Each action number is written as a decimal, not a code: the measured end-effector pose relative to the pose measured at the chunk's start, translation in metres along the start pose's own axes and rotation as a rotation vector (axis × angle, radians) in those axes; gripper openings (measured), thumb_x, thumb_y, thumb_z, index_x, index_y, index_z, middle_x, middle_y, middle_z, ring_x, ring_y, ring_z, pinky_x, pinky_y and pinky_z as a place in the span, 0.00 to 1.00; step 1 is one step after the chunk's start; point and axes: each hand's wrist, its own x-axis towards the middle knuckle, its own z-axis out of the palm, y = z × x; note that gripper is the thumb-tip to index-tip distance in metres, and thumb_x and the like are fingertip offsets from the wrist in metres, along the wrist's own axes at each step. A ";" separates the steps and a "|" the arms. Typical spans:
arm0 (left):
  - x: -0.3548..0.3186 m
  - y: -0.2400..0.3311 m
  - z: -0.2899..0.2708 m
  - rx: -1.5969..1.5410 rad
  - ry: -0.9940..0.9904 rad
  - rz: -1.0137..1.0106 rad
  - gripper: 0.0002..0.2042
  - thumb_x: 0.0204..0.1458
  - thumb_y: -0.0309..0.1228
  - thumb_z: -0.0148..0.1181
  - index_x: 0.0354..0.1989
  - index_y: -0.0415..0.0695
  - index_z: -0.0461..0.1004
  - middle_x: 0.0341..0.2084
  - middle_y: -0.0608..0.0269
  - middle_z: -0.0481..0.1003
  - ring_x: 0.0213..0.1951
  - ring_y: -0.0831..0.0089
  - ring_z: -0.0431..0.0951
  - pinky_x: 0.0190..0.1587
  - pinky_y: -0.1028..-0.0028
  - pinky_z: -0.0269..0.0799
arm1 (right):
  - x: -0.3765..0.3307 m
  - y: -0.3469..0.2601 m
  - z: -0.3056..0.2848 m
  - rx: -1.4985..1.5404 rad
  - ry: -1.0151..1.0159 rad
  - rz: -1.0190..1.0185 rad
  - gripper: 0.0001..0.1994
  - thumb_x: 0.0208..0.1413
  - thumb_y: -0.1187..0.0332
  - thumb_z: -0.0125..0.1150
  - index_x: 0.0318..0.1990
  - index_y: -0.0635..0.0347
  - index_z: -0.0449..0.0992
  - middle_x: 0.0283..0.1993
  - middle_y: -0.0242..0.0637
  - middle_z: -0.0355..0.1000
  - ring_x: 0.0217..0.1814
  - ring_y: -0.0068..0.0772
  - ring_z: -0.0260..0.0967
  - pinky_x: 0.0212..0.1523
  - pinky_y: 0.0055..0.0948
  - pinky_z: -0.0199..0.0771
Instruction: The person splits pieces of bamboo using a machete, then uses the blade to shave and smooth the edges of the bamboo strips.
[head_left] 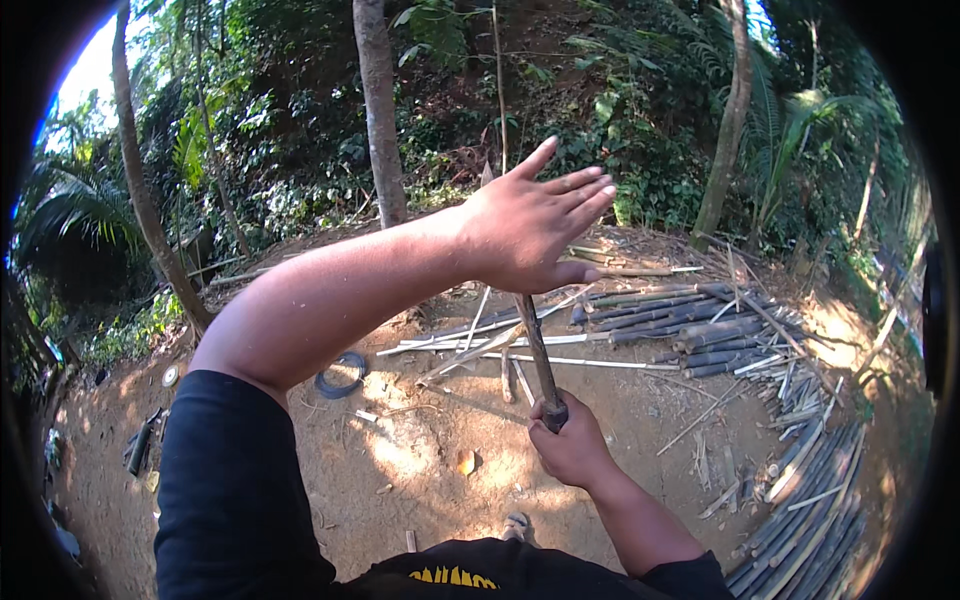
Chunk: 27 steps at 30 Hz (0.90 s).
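My right hand [572,440] is closed around the thick lower end of a dark wooden or bamboo pole [541,355], which stands upright, slightly tilted. The pole passes behind my raised left hand [540,222]. A thin stem shows above that hand, in line with the pole; I cannot tell if it is the same piece. My left arm is bent across the view, its fingers stretched out and apart, with nothing held. Whether the left palm touches the pole is hidden.
Dark bamboo poles [660,312] lie stacked beyond my right hand, and more bamboo lengths [800,530] lie at the lower right. Split pale strips [490,343] cross the dirt ground. A coil of dark wire [340,375] lies at left. Tree trunks [380,110] stand before a leafy slope.
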 end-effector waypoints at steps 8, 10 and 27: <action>0.008 -0.005 0.001 0.024 -0.261 -0.111 0.37 0.65 0.57 0.30 0.74 0.41 0.43 0.74 0.52 0.46 0.74 0.64 0.47 0.75 0.47 0.32 | 0.015 0.000 0.002 0.086 -0.103 0.059 0.08 0.53 0.70 0.61 0.38 0.61 0.72 0.27 0.30 0.71 0.29 0.20 0.68 0.35 0.26 0.70; 0.037 -0.014 -0.015 0.051 0.109 0.006 0.38 0.65 0.60 0.30 0.74 0.42 0.43 0.73 0.49 0.47 0.74 0.63 0.47 0.75 0.47 0.31 | 0.004 0.000 -0.026 0.013 -0.043 0.113 0.07 0.52 0.70 0.60 0.37 0.61 0.72 0.27 0.31 0.71 0.29 0.21 0.69 0.34 0.26 0.69; -0.003 -0.007 0.014 0.029 -0.295 -0.111 0.34 0.66 0.59 0.26 0.73 0.50 0.52 0.69 0.60 0.61 0.72 0.71 0.53 0.76 0.52 0.28 | 0.027 -0.021 -0.021 -0.299 0.108 -0.140 0.12 0.52 0.69 0.60 0.42 0.66 0.72 0.29 0.47 0.75 0.32 0.48 0.75 0.39 0.38 0.73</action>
